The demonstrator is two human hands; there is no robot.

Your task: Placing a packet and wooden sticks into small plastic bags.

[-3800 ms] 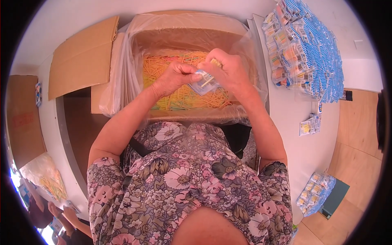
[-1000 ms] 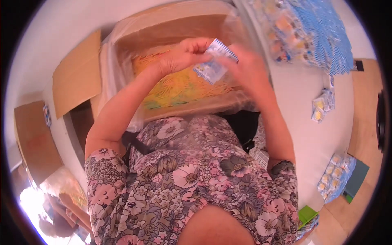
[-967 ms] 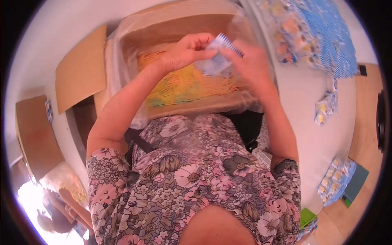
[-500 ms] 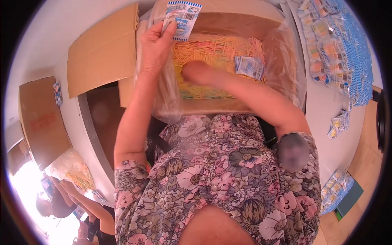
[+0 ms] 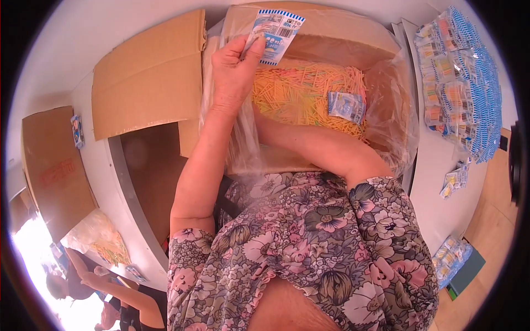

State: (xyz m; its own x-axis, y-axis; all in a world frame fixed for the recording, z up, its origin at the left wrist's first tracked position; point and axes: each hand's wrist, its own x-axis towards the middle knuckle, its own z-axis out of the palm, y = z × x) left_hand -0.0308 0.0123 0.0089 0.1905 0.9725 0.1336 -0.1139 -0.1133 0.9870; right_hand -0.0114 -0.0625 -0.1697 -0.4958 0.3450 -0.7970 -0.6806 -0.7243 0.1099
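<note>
My left hand point(image 5: 234, 69), raised over the box's far left part, is closed on a small blue-and-white packet point(image 5: 279, 47), gripping its lower left side between thumb and fingers. Below it, my right hand point(image 5: 263, 126) reaches into the left part of a cardboard box point(image 5: 320, 29) lined with clear plastic. Its fingers are hidden behind my left forearm and the liner. Thin yellow, orange, pink and green sticks point(image 5: 309, 83) fill the box. On top of the sticks, at the right, lies another blue-and-white packet point(image 5: 346, 106).
Strips of filled packets point(image 5: 458, 83) are heaped on the white surface at right, with loose packets point(image 5: 455, 177) nearer me. A bundle of packets point(image 5: 451, 259) lies lower right. Box flaps point(image 5: 149, 77) stand out at left. Another person's arms point(image 5: 118, 287) work at lower left.
My right hand has shifted left within the box, passing behind my left forearm. The left hand still holds the packet. The whole view has shifted slightly.
</note>
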